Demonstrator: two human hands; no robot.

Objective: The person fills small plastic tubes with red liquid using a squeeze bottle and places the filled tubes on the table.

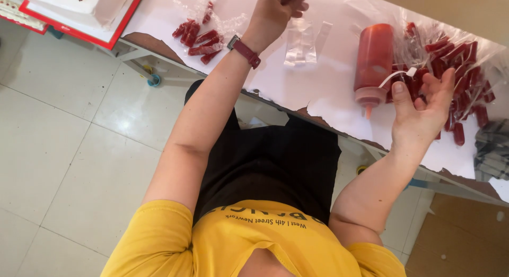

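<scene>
My left hand (277,9), with a dark red watch on its wrist, reaches over the white-covered table (328,89). Its fingers are curled shut just above a few small empty clear bags (302,42); I cannot tell whether it pinches one. My right hand (424,104) is open, palm showing and fingers apart, at the table's near edge. It holds nothing. Left of its thumb lies a squeeze bottle of red sauce (373,59) with its nozzle toward me and a white cap strap. Behind the right hand is a pile of red filled sachets (458,59) on clear plastic.
A smaller group of red sachets (199,36) lies left of my left arm. A red-rimmed tray (87,30) with a white box sits at the far left. A checked cloth (492,150) is at the right edge. Tiled floor and brown cardboard (456,240) lie below.
</scene>
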